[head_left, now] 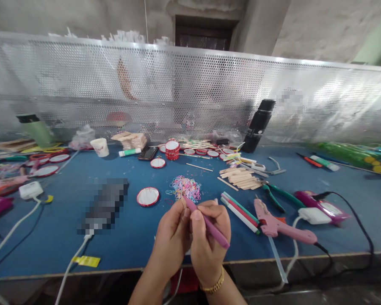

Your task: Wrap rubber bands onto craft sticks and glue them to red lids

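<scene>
In my right hand (211,237) is a purple marker pen (214,231), gripped between thumb and fingers and slanting up to the left. My left hand (171,231) is closed in a pinch right beside the pen's upper end. Whatever small thing its fingertips hold is mostly hidden, with only a tan tip showing. Just beyond both hands lies a heap of thin pastel-coloured loops (187,187). To its left rests a round white disc with a red rim (147,197). Several coloured marker pens (240,212) lie side by side to the right of my hands.
Flat wooden sticks (241,178), green-handled pliers (274,195) and a pink glue gun (274,222) are on the right. A phone (106,203) with a white cable lies left. Behind stand red-rimmed discs (172,150), a paper cup (100,147), a black bottle (259,126) and a perforated metal screen (190,84).
</scene>
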`<state>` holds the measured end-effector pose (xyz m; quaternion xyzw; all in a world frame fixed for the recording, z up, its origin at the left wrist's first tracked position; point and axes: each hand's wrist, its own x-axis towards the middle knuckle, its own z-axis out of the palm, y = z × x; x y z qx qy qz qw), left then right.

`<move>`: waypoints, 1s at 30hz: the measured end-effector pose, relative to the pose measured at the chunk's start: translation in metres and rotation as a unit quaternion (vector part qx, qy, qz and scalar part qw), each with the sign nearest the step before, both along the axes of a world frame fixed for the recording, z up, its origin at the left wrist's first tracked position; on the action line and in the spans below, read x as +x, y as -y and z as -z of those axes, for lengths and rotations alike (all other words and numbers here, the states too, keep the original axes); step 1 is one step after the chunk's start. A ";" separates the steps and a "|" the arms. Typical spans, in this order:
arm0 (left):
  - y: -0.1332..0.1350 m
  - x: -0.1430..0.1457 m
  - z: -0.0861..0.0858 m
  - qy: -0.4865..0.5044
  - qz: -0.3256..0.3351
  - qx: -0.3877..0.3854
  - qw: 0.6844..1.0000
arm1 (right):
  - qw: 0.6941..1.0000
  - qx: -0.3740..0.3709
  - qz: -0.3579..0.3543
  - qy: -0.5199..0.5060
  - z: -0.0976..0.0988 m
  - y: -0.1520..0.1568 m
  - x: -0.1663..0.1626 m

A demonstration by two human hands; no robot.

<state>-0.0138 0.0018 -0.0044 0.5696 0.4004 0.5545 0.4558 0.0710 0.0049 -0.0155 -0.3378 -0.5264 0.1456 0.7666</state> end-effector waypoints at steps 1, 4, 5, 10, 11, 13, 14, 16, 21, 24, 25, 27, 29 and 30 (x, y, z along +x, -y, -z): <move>0.000 0.000 0.000 -0.002 -0.001 -0.001 1.000 | 1.000 0.002 0.001 0.003 0.000 0.000 0.000; 0.000 -0.001 0.000 -0.008 -0.004 0.000 1.000 | 1.000 0.005 0.010 0.011 -0.001 0.000 0.001; 0.000 -0.001 0.000 -0.009 -0.005 0.001 1.000 | 1.000 0.005 0.016 0.014 -0.001 -0.001 0.001; 0.001 -0.001 0.000 -0.013 -0.009 0.000 1.000 | 0.999 0.003 0.027 0.020 -0.002 -0.001 0.000; 0.001 -0.001 0.000 -0.013 -0.010 0.000 1.000 | 0.999 0.003 0.028 0.020 -0.002 -0.001 0.000; 0.001 -0.001 -0.001 -0.015 -0.013 -0.001 1.000 | 0.999 0.004 0.028 0.021 -0.002 -0.001 0.000; 0.001 0.000 -0.001 -0.015 -0.015 0.001 1.000 | 0.999 0.003 0.026 0.020 -0.002 -0.001 0.000; 0.001 0.000 0.000 -0.016 -0.020 0.003 1.000 | 1.000 0.003 0.023 0.016 -0.001 -0.001 0.000; -0.001 -0.001 0.002 -0.013 -0.018 0.011 1.000 | 0.999 0.008 0.030 0.015 -0.002 -0.003 -0.001; -0.001 0.000 0.002 -0.015 -0.009 0.011 1.000 | 0.999 0.015 0.041 0.017 -0.004 -0.004 -0.001; -0.001 0.000 0.002 -0.014 -0.007 0.010 1.000 | 0.999 0.016 0.042 0.017 -0.004 -0.004 -0.001; -0.001 0.000 0.002 -0.011 -0.003 0.011 1.000 | 0.999 0.017 0.042 0.016 -0.005 -0.003 -0.001; -0.001 0.000 0.002 -0.011 0.000 0.013 1.000 | 0.999 0.016 0.044 0.015 -0.004 -0.003 0.000; -0.001 0.000 0.002 -0.013 0.000 0.013 1.000 | 0.999 0.015 0.045 0.015 -0.004 -0.003 0.000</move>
